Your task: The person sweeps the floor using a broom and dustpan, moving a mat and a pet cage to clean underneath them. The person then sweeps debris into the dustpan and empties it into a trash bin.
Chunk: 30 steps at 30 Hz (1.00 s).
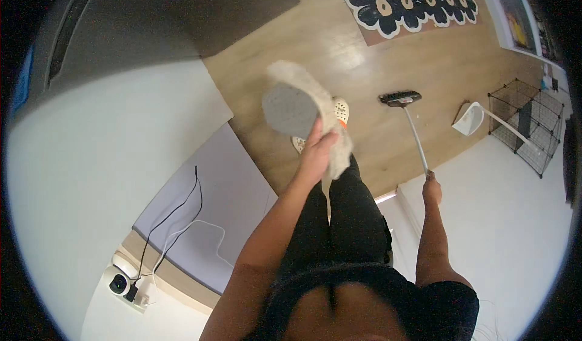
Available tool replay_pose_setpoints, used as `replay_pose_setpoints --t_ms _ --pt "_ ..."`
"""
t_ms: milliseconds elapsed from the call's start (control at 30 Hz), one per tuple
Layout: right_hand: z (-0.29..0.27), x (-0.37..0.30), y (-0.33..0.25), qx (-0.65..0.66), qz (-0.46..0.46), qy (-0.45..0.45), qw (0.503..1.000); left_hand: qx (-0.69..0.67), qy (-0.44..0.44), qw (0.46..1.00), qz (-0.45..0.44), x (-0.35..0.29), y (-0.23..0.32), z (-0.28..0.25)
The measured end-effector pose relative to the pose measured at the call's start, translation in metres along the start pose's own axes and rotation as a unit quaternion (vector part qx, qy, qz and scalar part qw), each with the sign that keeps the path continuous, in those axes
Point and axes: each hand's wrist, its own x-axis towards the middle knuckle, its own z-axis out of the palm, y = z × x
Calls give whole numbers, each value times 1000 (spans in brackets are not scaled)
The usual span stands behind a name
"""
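My left hand (316,151) is closed on a small cream fluffy mat (301,77), which hangs folded above my shoes. Part of its grey dotted underside (291,109) faces up. On the right, my right hand (431,190) is wrapped round the end of the pale handle of a broom (414,136). The dark bristled head (400,97) of that broom rests on the wooden floor ahead. Motion slightly blurs the mat. My cream clogs (341,110) are partly hidden beneath it.
A white long-handled dustpan (468,120) stands at the right near a black wire-grid cage (526,125). A black flower-patterned rug (418,6) lies at the far side. Black and white cables (197,186) run across a lilac surface at left, near a white camera (118,283).
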Motion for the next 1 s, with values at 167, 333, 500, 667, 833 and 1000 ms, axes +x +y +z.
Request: replay_pose_setpoints --t_ms 167,333,500,667,833,1000 --pt "17 -23 -25 35 -15 -21 999 -10 -51 998 18 9 41 16" --pt "31 -29 -38 54 -6 -23 998 -50 -1 998 31 6 79 -27" --pt "40 -27 -37 62 -22 0 998 199 76 975 58 29 92 -146" --pt "35 -33 -51 59 -29 7 998 553 258 792 24 34 61 -303" --pt "49 -22 -46 48 -73 48 995 557 273 783 -55 13 30 -351" --pt "45 -21 -61 294 15 -148 944 530 187 821 -99 -19 18 -330"
